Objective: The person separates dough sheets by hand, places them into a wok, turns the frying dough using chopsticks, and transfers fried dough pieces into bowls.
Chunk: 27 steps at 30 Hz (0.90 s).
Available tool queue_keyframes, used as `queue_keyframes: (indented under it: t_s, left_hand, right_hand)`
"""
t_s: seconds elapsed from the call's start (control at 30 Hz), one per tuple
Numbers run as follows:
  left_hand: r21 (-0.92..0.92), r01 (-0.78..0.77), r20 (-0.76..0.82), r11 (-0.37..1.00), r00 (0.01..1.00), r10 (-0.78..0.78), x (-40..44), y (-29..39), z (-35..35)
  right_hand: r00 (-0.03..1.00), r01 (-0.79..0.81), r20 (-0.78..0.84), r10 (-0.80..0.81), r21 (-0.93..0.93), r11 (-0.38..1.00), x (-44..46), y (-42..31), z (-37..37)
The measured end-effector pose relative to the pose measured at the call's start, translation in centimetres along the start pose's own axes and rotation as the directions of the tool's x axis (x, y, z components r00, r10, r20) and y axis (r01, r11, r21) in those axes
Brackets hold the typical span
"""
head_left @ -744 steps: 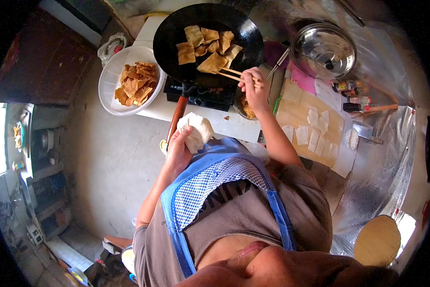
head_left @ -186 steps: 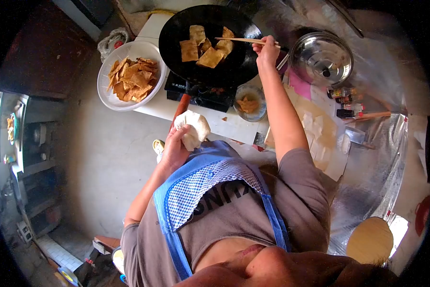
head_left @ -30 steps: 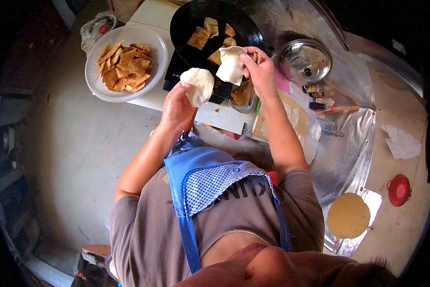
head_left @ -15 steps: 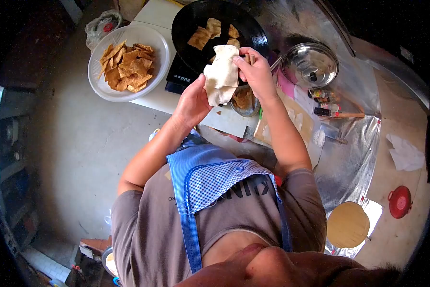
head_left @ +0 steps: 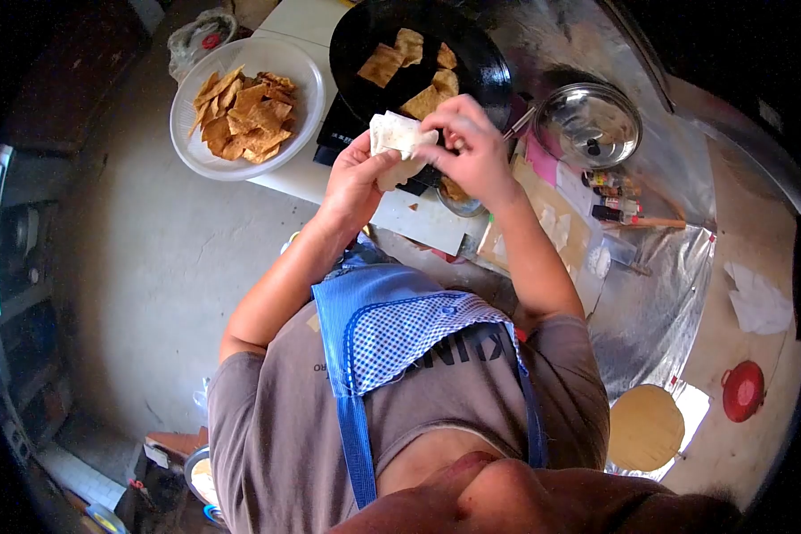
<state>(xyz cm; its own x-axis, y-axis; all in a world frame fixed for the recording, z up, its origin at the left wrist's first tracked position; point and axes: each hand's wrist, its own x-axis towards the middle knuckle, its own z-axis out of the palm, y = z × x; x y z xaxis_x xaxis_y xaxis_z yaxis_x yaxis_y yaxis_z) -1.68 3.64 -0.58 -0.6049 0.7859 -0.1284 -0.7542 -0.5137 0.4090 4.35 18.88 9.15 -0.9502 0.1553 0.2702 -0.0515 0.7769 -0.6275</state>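
Observation:
Thin pale dough sheets (head_left: 403, 133), stacked or folded together, are up in front of the wok. My left hand (head_left: 356, 181) is closed on their left side, thumb lying across the front. At their right edge is my right hand (head_left: 473, 156), fingers curled and blurred by motion; whether it grips a sheet I cannot tell. Just beyond, the black wok (head_left: 351, 53) holds several browned flat pieces (head_left: 382, 66). Partly hidden under my right hand, a small bowl (head_left: 465, 209) contains something brown.
A white plastic basket (head_left: 187, 147) of fried crisps (head_left: 249, 120) stands at left. To the right are a steel basin (head_left: 630, 116), seasoning bottles (head_left: 616, 203) and a wooden-handled tool (head_left: 658, 222). A cardboard piece (head_left: 498, 238) lies nearer me. Foil (head_left: 667, 303) covers the right surface.
My right hand has shifted from the sheets' top to their right edge, its fingers now curled. The sheets look shorter and more bunched, and my left thumb has moved over their front.

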Motion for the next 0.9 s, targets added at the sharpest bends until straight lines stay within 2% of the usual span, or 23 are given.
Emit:
queue_keyframes:
  t_s: [0.07, 0.13, 0.23, 0.3, 0.33, 0.37, 0.43, 0.47, 0.53, 0.57, 0.77, 0.9]
  left_hand:
    - [0.094, -0.019, 0.007, 0.995, 1.000, 0.018, -0.2, 0.1, 0.3]
    - [0.146, -0.027, 0.008, 0.989, 1.000, 0.026, -0.2, 0.0, 0.2]
    - [0.268, -0.052, -0.003, 0.962, 0.998, 0.055, -0.2, -0.1, 0.0]
    - [0.340, -0.064, -0.012, 0.938, 0.997, 0.072, -0.4, -0.1, -0.1]
    - [0.372, -0.039, -0.024, 0.927, 0.998, 0.052, -0.4, -0.1, -0.3]
    - [0.404, -0.014, -0.036, 0.915, 0.999, 0.032, -0.4, -0.1, -0.4]
    - [0.372, -0.009, -0.046, 0.928, 0.999, 0.028, -0.5, -0.3, -0.4]
    - [0.339, -0.005, -0.057, 0.941, 0.998, 0.026, -0.5, -0.3, -0.5]
    - [0.287, 0.012, -0.064, 0.958, 0.998, 0.007, -0.6, -0.2, -0.4]
    - [0.235, 0.028, -0.070, 0.972, 0.997, -0.012, -0.8, -0.1, -0.3]
    - [0.210, 0.111, -0.055, 0.971, 0.993, -0.102, -1.5, 0.1, -1.7]
    - [0.166, 0.098, -0.086, 0.981, 0.993, -0.085, -1.7, -0.3, -2.0]
  right_hand:
    - [0.991, 0.106, 0.104, -0.090, -0.171, 0.980, -0.3, -1.2, 0.5]
    - [0.989, 0.131, 0.095, -0.113, -0.218, 0.967, -0.6, -0.3, 1.0]
    - [0.988, 0.137, 0.099, -0.123, -0.155, 0.978, -0.4, 0.3, 0.8]
    - [0.975, -0.094, 0.208, 0.081, 0.055, 0.994, -0.2, 0.0, 0.1]
    - [0.975, -0.096, 0.206, 0.082, 0.056, 0.994, -0.3, 0.7, 0.2]
    - [0.973, -0.150, 0.203, 0.115, 0.166, 0.975, -0.4, 1.9, 0.4]
    - [0.959, -0.277, 0.180, 0.221, 0.406, 0.871, -0.3, 2.2, 0.5]
    - [0.959, -0.277, 0.179, 0.222, 0.406, 0.871, -0.1, 2.3, 0.3]
    - [0.927, -0.369, 0.083, 0.366, 0.380, 0.848, 0.2, 2.9, -0.5]
    - [0.916, -0.390, 0.087, 0.391, 0.416, 0.822, 0.5, 2.7, -1.1]
    - [0.913, -0.357, -0.015, 0.408, 0.456, 0.815, 1.9, 4.3, -2.6]
    - [0.904, -0.349, -0.036, 0.425, 0.510, 0.786, 2.8, 4.8, -3.8]
